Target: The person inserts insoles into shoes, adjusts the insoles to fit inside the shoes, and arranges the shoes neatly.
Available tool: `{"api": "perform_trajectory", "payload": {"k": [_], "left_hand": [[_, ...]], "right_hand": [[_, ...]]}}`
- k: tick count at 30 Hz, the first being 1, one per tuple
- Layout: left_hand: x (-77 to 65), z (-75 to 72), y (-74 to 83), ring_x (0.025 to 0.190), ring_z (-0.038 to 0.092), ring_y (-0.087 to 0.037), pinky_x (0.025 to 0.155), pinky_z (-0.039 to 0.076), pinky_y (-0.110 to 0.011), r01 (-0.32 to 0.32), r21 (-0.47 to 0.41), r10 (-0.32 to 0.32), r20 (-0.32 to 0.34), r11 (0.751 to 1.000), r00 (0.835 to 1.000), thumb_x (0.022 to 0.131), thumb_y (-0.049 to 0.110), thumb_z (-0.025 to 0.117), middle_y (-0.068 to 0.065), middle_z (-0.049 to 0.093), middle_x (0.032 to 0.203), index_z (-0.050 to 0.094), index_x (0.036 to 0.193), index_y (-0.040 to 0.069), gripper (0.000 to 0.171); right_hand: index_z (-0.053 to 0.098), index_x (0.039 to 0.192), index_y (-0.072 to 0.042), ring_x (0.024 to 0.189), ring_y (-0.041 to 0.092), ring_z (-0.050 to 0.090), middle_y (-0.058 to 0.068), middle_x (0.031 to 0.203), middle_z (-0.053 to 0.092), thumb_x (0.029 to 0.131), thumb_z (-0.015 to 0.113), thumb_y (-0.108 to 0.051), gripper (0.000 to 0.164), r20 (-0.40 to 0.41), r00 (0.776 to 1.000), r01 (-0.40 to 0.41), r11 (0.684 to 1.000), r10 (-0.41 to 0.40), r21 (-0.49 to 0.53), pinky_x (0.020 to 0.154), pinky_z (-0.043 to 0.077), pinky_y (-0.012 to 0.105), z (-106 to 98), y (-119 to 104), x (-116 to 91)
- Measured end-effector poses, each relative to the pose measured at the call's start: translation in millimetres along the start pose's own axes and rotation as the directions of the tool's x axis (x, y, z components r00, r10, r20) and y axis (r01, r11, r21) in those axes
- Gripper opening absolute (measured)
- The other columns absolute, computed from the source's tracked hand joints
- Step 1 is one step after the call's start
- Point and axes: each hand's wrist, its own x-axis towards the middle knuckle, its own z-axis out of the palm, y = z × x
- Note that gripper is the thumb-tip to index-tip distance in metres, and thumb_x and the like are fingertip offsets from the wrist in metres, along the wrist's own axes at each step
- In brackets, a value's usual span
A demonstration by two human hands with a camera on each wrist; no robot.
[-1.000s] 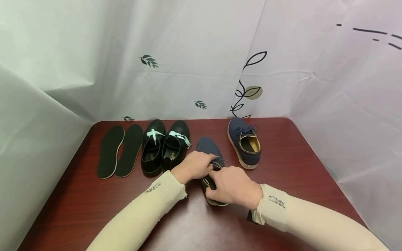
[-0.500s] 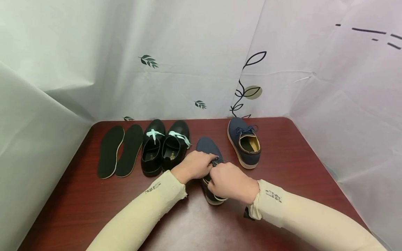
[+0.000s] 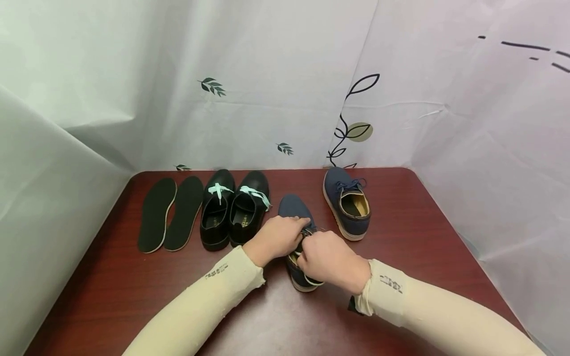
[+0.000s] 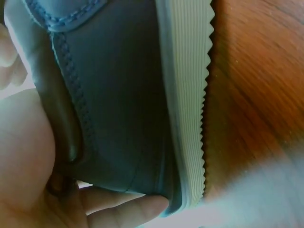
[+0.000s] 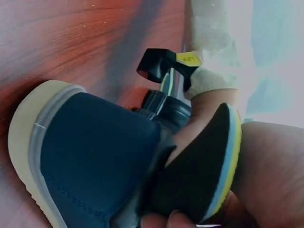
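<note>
- My right hand (image 3: 331,259) has curled closed since a second ago, when its thumb and forefinger stood spread at the opening of the near navy shoe (image 3: 294,203); my left hand (image 3: 276,236) keeps to the lacing.
- Leftmost, a pair of insoles (image 3: 158,215) lies flat, with a strip of table (image 3: 427,237) between it and the left edge.
- A pair of black shoes (image 3: 215,205) stands just beside them, toes at the back edge, close to my left hand.
- The near navy shoe sits upright mid-table, wood showing beyond its toe.
- Past a gap, the other navy shoe (image 3: 338,198) reaches the back edge; a wide stretch runs to the right edge.
- My left forearm slants in from lower left; that hand grips the near navy shoe, fingertips against its side.
- My right forearm enters from lower right, knuckles up, fingers bent round the dark insole (image 5: 194,175) rising from the opening.
</note>
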Motion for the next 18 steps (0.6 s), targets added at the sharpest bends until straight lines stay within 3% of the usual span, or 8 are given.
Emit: {"api": "perform_trajectory", "payload": {"k": [4, 8, 12, 18], "left_hand": [[0.9, -0.9, 1.7, 0.093, 0.074, -0.029, 0.077, 0.064, -0.045, 0.021, -0.020, -0.021, 0.018, 1.000, 1.000, 0.102, 0.028, 0.053, -0.009, 0.072, 0.134, 0.058, 0.142, 0.018, 0.041], [0.2, -3.3, 1.1, 0.103, 0.072, -0.029, 0.083, 0.063, -0.047, 0.029, -0.047, -0.027, 0.043, 0.998, 0.999, 0.102, 0.031, 0.053, -0.008, 0.071, 0.135, 0.057, 0.143, 0.018, 0.043], [0.9, -2.5, -0.4, 0.102, 0.073, -0.025, 0.082, 0.064, -0.044, 0.017, -0.067, -0.013, 0.052, 0.998, 0.999, 0.102, 0.031, 0.055, -0.006, 0.070, 0.136, 0.057, 0.143, 0.019, 0.043], [2.3, -1.4, -1.6, 0.100, 0.073, -0.025, 0.079, 0.064, -0.041, 0.024, -0.058, -0.021, 0.054, 0.998, 0.998, 0.101, 0.026, 0.056, -0.007, 0.070, 0.137, 0.057, 0.143, 0.018, 0.043]], "right_hand": [[0.046, 0.047, -0.018, 0.044, 0.020, 0.052, -0.001, 0.044, 0.050, 0.079, 0.065, -0.017, 0.038, -0.102, 0.995, 0.006, 0.999, -0.010, -0.032, 0.041, 0.053, 0.038, 6, -3, 3], [0.050, 0.049, -0.016, 0.044, 0.022, 0.055, 0.002, 0.047, 0.054, 0.081, 0.064, -0.016, 0.035, -0.143, 0.989, -0.037, 0.999, 0.037, 0.000, 0.039, 0.054, 0.039, 13, -4, 10], [0.056, 0.054, -0.014, 0.050, 0.026, 0.059, 0.005, 0.053, 0.059, 0.084, 0.065, -0.022, 0.033, -0.118, 0.989, -0.094, 0.996, 0.094, 0.002, 0.043, 0.056, 0.041, 18, -6, 8], [0.072, 0.073, -0.011, 0.072, 0.033, 0.062, 0.016, 0.081, 0.068, 0.085, 0.066, -0.049, 0.041, 0.004, 0.994, -0.104, 0.992, 0.105, -0.068, 0.054, 0.059, 0.046, 7, -11, -6]]}}
